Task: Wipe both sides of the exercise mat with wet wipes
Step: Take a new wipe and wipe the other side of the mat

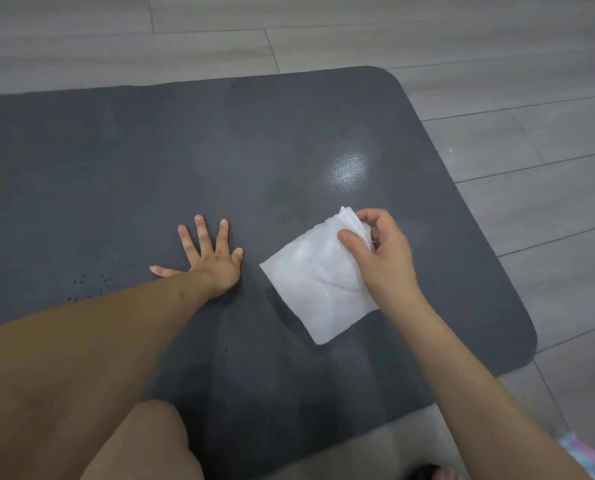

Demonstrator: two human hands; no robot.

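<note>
Now, R hand (386, 258) pinching wet wipe (320, 285), L hand (209, 258) flat on mat (116, 161)

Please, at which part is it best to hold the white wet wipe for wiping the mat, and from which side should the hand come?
Probably at its far right corner, from the right and above. There the wet wipe bunches into folded layers, and the right hand already pinches it there between thumb and fingers. The rest hangs open toward the dark mat, free to be laid flat. The left hand presses flat on the mat.
</note>
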